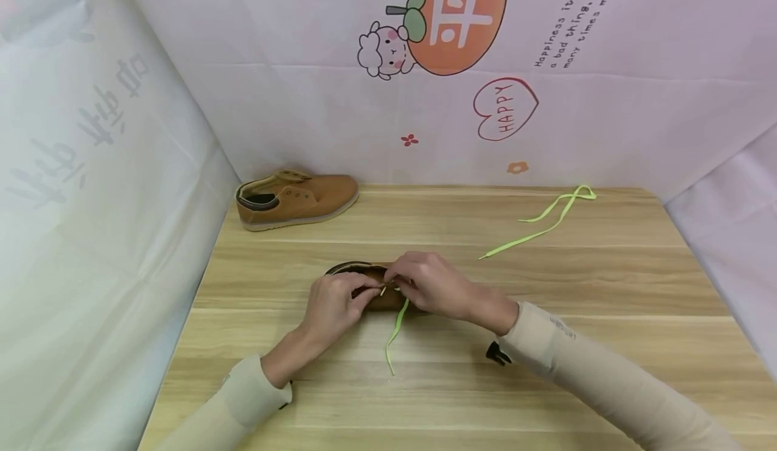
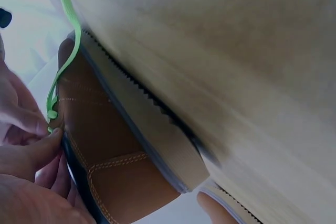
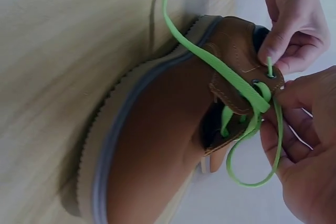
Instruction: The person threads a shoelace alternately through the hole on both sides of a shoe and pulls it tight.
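A brown leather shoe (image 1: pixel 379 303) stands on the wooden table, its toe to the right, mostly covered by both hands in the head view. A flat neon-green shoelace (image 3: pixel 210 59) runs through its lower eyelets; one end trails down toward the front. Another stretch loops round behind the eyelet flap, and a short lace tip (image 3: pixel 270 66) pokes out of the top eyelet. My left hand (image 1: pixel 334 303) pinches the flap at the collar edge, beside that tip. Thumb and fingers of my right hand (image 1: pixel 427 286) pinch the lace at the flap's edge.
A second brown shoe (image 1: pixel 328 198), without a lace, stands at the back left of the table (image 1: pixel 577 370). Another neon-green lace (image 1: pixel 534 235) lies loosely bent at the back right. White printed cloth (image 1: pixel 303 100) walls the back and sides.
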The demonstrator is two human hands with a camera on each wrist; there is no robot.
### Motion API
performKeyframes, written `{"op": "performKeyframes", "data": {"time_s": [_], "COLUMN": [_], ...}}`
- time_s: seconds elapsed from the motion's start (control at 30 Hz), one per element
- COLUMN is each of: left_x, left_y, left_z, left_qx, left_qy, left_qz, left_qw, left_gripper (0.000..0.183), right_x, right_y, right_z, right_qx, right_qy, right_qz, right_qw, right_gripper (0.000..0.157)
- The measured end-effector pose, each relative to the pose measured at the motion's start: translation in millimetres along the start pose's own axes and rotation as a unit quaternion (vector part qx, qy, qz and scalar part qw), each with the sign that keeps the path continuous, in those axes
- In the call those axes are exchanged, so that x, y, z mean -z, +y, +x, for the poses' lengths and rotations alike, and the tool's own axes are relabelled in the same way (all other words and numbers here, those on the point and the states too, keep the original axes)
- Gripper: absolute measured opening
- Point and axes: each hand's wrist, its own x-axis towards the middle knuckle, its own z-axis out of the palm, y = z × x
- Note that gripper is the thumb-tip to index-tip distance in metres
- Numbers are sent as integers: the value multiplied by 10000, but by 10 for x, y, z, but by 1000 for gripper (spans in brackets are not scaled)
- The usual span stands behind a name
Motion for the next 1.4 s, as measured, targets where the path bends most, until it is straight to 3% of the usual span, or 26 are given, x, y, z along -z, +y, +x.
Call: {"op": "performKeyframes", "data": {"time_s": [0.43, 0.93, 1.4], "left_x": [70, 91, 91], "left_y": [35, 39, 48], "left_z": [62, 94, 98], "left_qx": [709, 993, 1050], "left_qy": [-484, -698, -685], "left_qz": [-241, -343, -305], "left_qw": [9960, 9920, 9916], "left_gripper": [6, 5, 5], "right_x": [-156, -331, -369], "right_y": [38, 73, 104], "right_z": [-78, -112, -127], "right_qx": [566, 989, 1099], "right_qy": [653, 1294, 1442], "right_qz": [-472, -604, -589], "right_qw": [9951, 9848, 9817], "right_gripper": [21, 25, 20]}}
